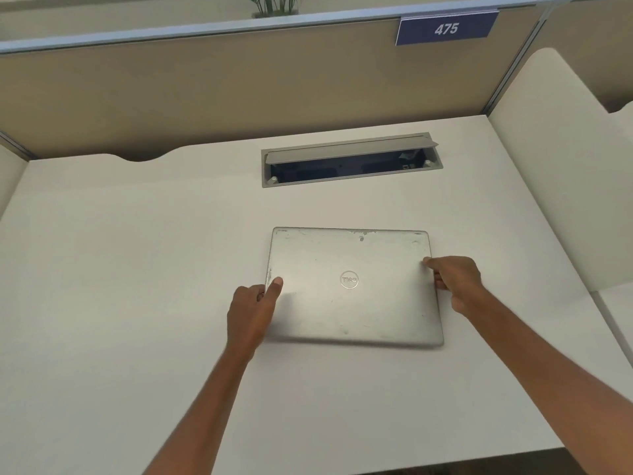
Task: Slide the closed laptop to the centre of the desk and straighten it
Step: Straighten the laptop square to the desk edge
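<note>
A closed silver laptop [352,289] with a round logo lies flat on the white desk [137,269], a little right of the desk's middle, its edges nearly parallel to the desk's front edge. My left hand [251,311] grips the laptop's left edge, thumb on the lid. My right hand [454,282] holds the right edge, thumb on top and fingers curled under the side.
An open grey cable box [351,159] is sunk into the desk behind the laptop. Beige partition walls [239,90] close the back and sides; a blue sign reading 475 [447,28] hangs at the top right. The desk's front edge [411,462] runs along the bottom.
</note>
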Motion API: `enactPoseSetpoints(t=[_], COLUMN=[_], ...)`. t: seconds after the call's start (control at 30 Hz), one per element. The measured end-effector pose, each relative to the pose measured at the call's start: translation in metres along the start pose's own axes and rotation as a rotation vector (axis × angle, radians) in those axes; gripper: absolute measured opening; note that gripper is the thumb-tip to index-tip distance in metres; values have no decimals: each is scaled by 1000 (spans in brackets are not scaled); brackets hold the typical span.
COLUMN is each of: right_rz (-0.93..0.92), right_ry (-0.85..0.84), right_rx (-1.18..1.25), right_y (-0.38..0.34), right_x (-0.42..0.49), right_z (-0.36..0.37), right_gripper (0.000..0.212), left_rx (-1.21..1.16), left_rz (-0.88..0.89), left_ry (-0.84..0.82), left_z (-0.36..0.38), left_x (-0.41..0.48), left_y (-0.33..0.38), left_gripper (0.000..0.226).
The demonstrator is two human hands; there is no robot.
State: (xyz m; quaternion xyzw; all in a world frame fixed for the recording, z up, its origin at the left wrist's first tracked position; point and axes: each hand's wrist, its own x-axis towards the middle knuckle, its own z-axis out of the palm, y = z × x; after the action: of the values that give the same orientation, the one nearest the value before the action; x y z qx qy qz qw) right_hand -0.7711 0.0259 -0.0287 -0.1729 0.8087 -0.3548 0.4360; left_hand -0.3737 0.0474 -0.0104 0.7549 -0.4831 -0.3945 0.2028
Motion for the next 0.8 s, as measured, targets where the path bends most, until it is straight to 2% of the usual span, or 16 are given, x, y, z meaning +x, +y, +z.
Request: enactPoseSetpoints(t=[0.17,0.63,0.73,0.77,0.8], right_rz=[-20,-79,-113,-145,-190], right_ry=[-7,-3,-39,-69,-107], right_rx=[-65,-193,-163,-168,-173], right_y=[-12,-18,-13,-10,-6], right_x=[9,19,13,7,0], right_z=[4,8,1,-2,-6], right_gripper=[22,19,31,28,22], left_rx=[-88,-118,-83,-53,-25], left_rz=[-49,-9,56,73,90], left_ry=[3,-36,-91,-106,-123], left_z=[5,2,-2,-2,-1], left_x=[-18,-20,-21,-21,-23], left_y=[-8,-26,-35,-39,-44], left_gripper=[63,54,33,25,26])
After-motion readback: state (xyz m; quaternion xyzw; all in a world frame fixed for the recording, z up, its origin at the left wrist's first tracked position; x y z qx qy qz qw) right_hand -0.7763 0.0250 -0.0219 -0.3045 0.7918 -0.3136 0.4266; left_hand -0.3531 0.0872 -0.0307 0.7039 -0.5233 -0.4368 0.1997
